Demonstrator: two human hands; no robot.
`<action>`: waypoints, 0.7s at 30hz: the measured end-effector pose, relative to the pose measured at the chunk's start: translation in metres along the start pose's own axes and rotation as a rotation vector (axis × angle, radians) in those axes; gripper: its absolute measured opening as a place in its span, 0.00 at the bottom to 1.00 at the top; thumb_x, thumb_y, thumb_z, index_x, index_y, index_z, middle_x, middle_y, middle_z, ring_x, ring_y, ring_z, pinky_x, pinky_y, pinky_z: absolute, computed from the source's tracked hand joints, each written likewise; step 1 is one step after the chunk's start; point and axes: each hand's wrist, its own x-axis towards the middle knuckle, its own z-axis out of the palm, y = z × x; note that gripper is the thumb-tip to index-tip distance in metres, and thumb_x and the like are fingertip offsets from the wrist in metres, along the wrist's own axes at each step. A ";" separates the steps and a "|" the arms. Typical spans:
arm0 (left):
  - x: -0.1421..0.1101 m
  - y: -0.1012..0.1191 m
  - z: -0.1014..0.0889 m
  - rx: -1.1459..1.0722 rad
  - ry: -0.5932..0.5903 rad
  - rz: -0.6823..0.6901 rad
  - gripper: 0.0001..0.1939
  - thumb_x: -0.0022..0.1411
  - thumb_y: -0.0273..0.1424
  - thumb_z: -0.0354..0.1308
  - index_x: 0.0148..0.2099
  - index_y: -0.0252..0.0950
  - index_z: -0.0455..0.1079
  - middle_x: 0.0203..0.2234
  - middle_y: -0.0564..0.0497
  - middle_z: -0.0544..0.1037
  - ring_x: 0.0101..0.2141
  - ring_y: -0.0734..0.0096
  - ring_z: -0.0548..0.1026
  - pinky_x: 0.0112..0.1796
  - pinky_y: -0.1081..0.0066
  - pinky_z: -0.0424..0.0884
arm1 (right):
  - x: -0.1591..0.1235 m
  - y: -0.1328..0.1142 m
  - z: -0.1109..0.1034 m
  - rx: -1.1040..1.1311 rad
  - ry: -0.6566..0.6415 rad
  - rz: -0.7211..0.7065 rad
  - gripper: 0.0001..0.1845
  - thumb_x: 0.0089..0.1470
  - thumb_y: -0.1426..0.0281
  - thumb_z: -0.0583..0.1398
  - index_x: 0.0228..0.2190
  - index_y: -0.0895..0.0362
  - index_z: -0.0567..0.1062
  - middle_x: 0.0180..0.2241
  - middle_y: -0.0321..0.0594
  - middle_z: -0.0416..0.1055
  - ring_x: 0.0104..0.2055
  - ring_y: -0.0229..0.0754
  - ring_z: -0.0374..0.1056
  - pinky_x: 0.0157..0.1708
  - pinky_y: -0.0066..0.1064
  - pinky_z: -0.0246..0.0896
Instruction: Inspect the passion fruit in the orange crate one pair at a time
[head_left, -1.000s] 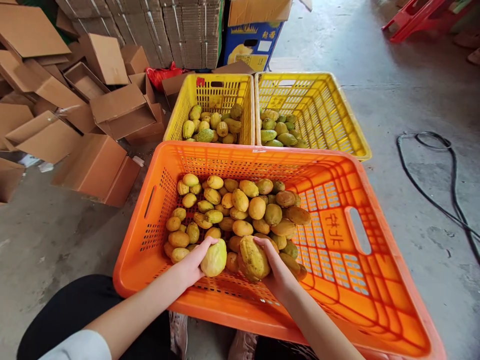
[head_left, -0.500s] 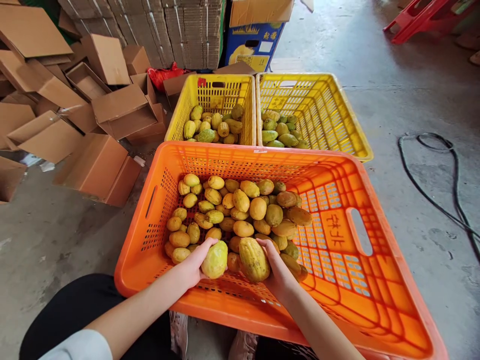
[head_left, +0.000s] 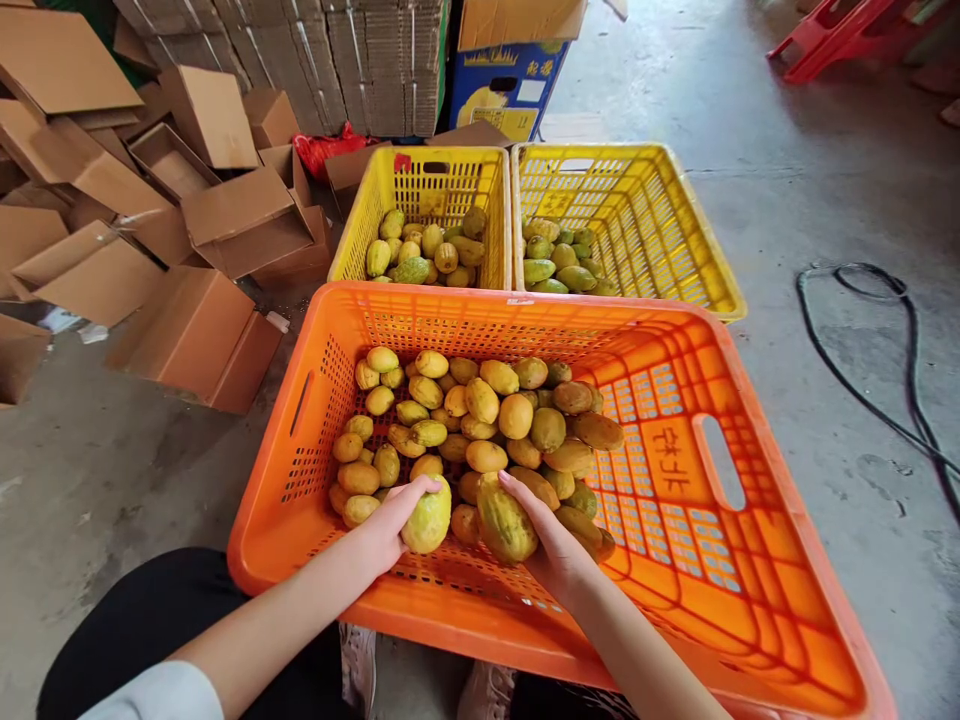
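My left hand (head_left: 388, 527) is closed around a small yellow-green melon (head_left: 430, 517), thumb on top. In my right hand (head_left: 553, 548) is a larger ribbed melon (head_left: 505, 520), yellowish with green streaks and dark specks. Both fruits are held apart, side by side, over the near part of an orange plastic crate (head_left: 517, 652). Many more oval yellow, orange and greenish melons (head_left: 487, 457) lie heaped in the crate's left and middle. The undersides of the held melons and some of my fingers are hidden.
Two yellow crates (head_left: 513, 215) with greenish melons stand just beyond the orange one. Loose cardboard boxes (head_left: 195, 335) litter the floor at left, before stacked flat cardboard (head_left: 375, 70). A black cable (head_left: 855, 400) and a red stool (head_left: 832, 40) are at right.
Both melons stay in my hands. They have tilted slightly, with my right thumb shifted a little left across its melon. The crates and heaped fruit look the same.
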 end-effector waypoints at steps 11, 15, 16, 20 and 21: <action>0.000 0.007 0.000 -0.102 -0.011 -0.174 0.18 0.67 0.40 0.48 0.41 0.28 0.70 0.26 0.42 0.78 0.25 0.64 0.79 0.26 0.71 0.74 | -0.002 -0.007 0.002 0.163 0.024 0.115 0.13 0.51 0.60 0.64 0.31 0.57 0.76 0.28 0.40 0.78 0.28 0.44 0.74 0.27 0.32 0.71; 0.003 0.007 -0.001 -0.120 -0.045 -0.200 0.22 0.68 0.41 0.45 0.40 0.26 0.71 0.26 0.40 0.79 0.24 0.64 0.79 0.25 0.71 0.73 | -0.002 -0.008 0.002 0.144 0.012 0.115 0.15 0.54 0.58 0.60 0.32 0.59 0.76 0.28 0.42 0.78 0.28 0.44 0.74 0.26 0.32 0.70; 0.004 0.007 -0.002 -0.119 -0.051 -0.199 0.23 0.68 0.40 0.44 0.40 0.26 0.72 0.26 0.40 0.79 0.24 0.64 0.79 0.25 0.71 0.73 | -0.002 -0.008 0.002 0.132 0.021 0.111 0.15 0.54 0.58 0.60 0.32 0.58 0.76 0.27 0.42 0.78 0.27 0.44 0.74 0.24 0.31 0.69; 0.005 0.006 -0.002 -0.114 -0.069 -0.184 0.19 0.66 0.39 0.45 0.38 0.30 0.71 0.25 0.42 0.79 0.25 0.62 0.79 0.26 0.71 0.73 | -0.001 -0.008 0.001 0.126 0.053 0.096 0.14 0.55 0.58 0.59 0.29 0.57 0.75 0.24 0.39 0.77 0.23 0.42 0.72 0.22 0.30 0.66; 0.005 0.005 -0.002 -0.105 -0.055 -0.183 0.18 0.66 0.39 0.46 0.38 0.31 0.70 0.25 0.43 0.79 0.25 0.62 0.79 0.25 0.71 0.72 | -0.001 -0.008 0.001 0.133 0.051 0.100 0.14 0.55 0.58 0.59 0.29 0.56 0.75 0.24 0.39 0.77 0.23 0.42 0.72 0.21 0.30 0.66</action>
